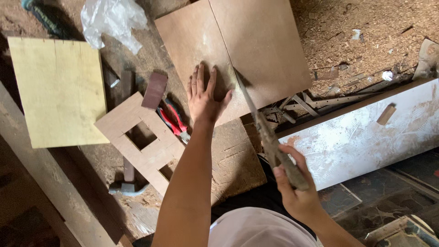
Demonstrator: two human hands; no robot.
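The left hand [204, 98] lay flat, fingers spread, on the brown board [238, 50], pressing near its lower edge; its grip was wide open and held nothing. The right hand [296, 190] had its grip closed round the worn handle of a saw [263, 126], whose thin blade ran up and left to meet the board's lower edge just beside the left thumb. The board rested on the desk [233, 160], its right part jutting out over a floor strewn with sawdust.

Left of the left hand, red pliers [173, 120] lay near a small dark block [155, 90]. Both touched a pale wooden frame [141, 142] with square cut-outs. A hammer [128, 183] lay partly under that frame, its head near the desk's front edge. Farther left sat a yellow panel [57, 91], and above it a crumpled clear plastic bag [112, 20]. To the right, below the board, a long white plank [366, 132] lay slantwise, with a small wood scrap [386, 114] on it.
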